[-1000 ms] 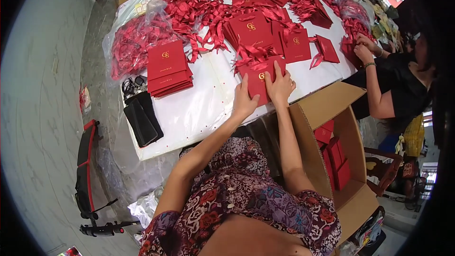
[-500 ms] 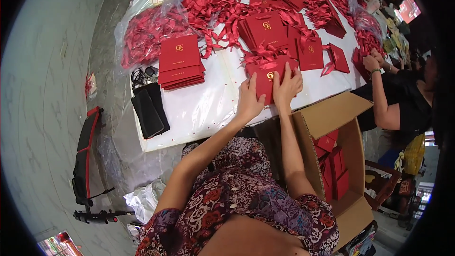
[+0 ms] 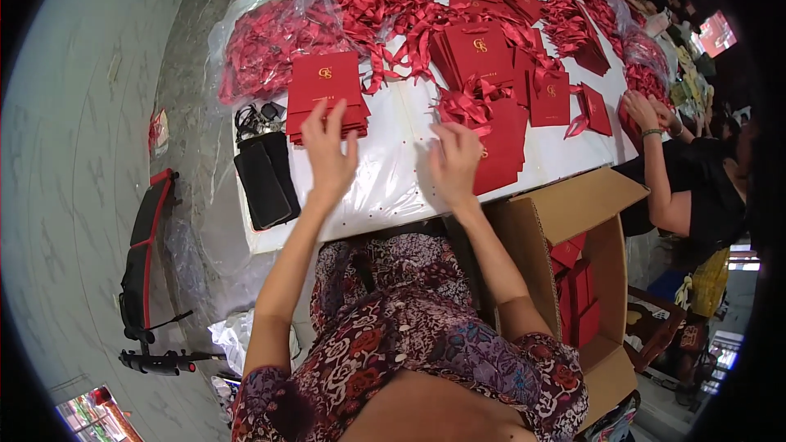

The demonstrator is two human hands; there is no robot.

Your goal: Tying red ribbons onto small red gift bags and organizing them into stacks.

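Observation:
My left hand [image 3: 330, 155] reaches over the near edge of a stack of flat red paper bags [image 3: 322, 78] with gold print. Its fingers are spread, and I cannot tell whether they touch the stack. My right hand [image 3: 457, 155] holds nothing, its fingers loosely bent and apart. It is at the left edge of another pile of red paper bags [image 3: 506, 143]. Red ribbon handles [image 3: 471, 106] lie bunched at the far end of that pile.
A black pouch [image 3: 266, 184] lies at the table's left edge beside dark cables [image 3: 254, 121]. Clear plastic holds red ribbons [image 3: 278, 49] behind it. An opened cardboard box [image 3: 610, 274] with red bags stands at my right. Another person's hands [image 3: 647, 110] work at the far right.
Both hands have let go of the red bag on the right pile. My left hand has moved left to the other stack; my right hand has shifted slightly left and nearer.

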